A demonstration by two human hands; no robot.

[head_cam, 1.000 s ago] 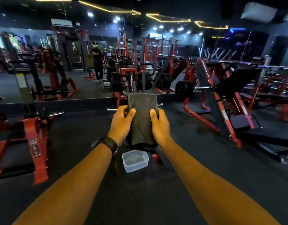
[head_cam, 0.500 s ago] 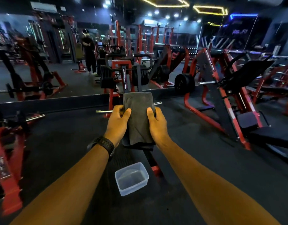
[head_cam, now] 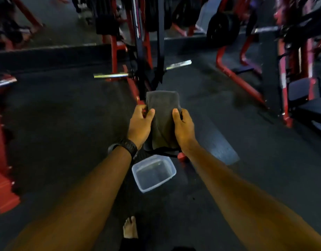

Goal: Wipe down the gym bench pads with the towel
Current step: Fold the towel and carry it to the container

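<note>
A folded grey towel [head_cam: 163,113] is held out in front of me at arm's length. My left hand [head_cam: 139,125] grips its left edge with the thumb on top, and my right hand [head_cam: 184,126] grips its right edge the same way. A black watch sits on my left wrist. Under the towel's lower end a dark pad edge [head_cam: 161,153] on a red-footed machine shows; most of that pad is hidden by the towel and my hands.
A clear plastic tub [head_cam: 154,173] holding a little water stands on the black rubber floor just below my hands. Red-framed machines rise ahead [head_cam: 139,51], at the right [head_cam: 286,91] and at the left edge [head_cam: 2,178]. My bare foot [head_cam: 130,227] is at the bottom.
My view has tilted down toward the floor, so the tub and my foot now show. Both hands keep the same grip on the towel.
</note>
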